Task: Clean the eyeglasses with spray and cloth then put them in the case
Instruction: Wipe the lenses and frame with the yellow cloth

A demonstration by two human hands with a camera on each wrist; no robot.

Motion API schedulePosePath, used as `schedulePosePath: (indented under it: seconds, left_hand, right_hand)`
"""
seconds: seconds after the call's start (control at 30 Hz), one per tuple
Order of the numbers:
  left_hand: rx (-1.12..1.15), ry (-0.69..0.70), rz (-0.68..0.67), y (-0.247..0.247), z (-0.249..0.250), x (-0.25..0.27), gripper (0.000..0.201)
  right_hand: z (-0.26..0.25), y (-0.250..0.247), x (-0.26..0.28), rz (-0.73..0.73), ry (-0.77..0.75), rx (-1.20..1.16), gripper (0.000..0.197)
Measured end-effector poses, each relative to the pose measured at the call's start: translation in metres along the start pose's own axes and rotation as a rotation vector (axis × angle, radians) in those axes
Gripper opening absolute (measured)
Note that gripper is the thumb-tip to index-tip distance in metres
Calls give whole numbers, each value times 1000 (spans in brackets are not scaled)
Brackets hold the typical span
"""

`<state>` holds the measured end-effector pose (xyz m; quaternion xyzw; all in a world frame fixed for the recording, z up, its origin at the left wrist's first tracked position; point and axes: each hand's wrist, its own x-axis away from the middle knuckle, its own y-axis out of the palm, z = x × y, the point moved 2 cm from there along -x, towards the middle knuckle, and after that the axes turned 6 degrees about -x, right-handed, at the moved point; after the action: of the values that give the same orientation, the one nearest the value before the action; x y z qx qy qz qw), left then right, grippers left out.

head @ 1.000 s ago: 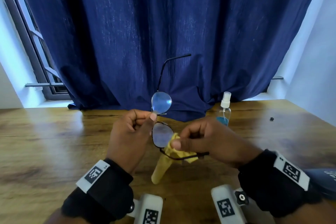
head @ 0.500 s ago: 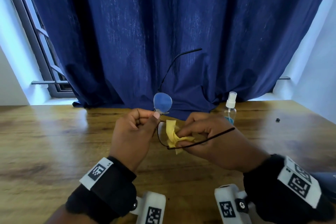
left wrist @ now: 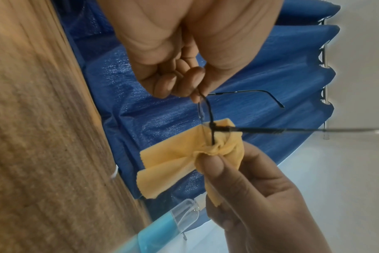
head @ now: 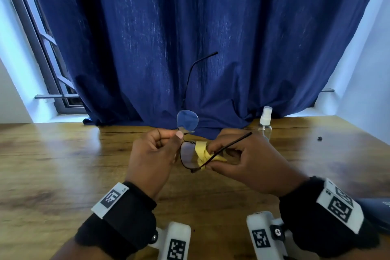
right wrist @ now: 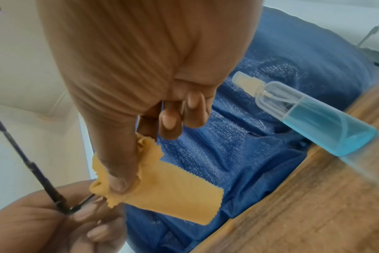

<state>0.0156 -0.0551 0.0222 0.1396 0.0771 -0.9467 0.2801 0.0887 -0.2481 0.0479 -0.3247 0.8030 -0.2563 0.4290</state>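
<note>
Thin dark-framed eyeglasses (head: 187, 155) are held upright above the wooden table, one lens over the other, temples unfolded. My left hand (head: 152, 154) pinches the frame at the bridge (left wrist: 202, 101). My right hand (head: 238, 158) pinches a yellow cloth (head: 203, 154) around the lower lens, thumb on one side and fingers on the other (left wrist: 208, 159); the cloth (right wrist: 162, 188) hangs loose below the thumb. A clear spray bottle (head: 265, 121) with blue liquid stands behind the right hand. A dark case (head: 377, 207) lies at the right edge, mostly hidden by the right wristband.
A blue curtain (head: 200, 38) hangs behind the wooden table (head: 52, 164) and bunches on its back edge. A small dark speck (head: 320, 138) lies at the right. A window frame (head: 38, 38) is at far left, white walls on both sides.
The cloth, first hanging long below the lower lens, is now bunched against it in my right fingers. The glasses have tilted, and the near temple has swung up to the right.
</note>
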Motion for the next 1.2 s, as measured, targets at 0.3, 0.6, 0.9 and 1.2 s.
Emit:
schedulePosePath:
  seconds: [0.3, 0.6, 0.9, 1.2]
  left_hand:
    - [2, 41, -74, 6, 1, 3, 13]
    - [-3, 18, -60, 4, 1, 2, 15]
    - [0, -2, -58, 3, 1, 2, 14]
    - [-57, 29, -97, 5, 6, 6, 11]
  right_hand:
    - [9, 2, 0, -6, 51, -159, 23]
    - [9, -1, 2, -52, 52, -128, 29]
    - [8, -2, 4, -101, 52, -124, 25]
    - [10, -19, -1, 241, 172, -515, 19]
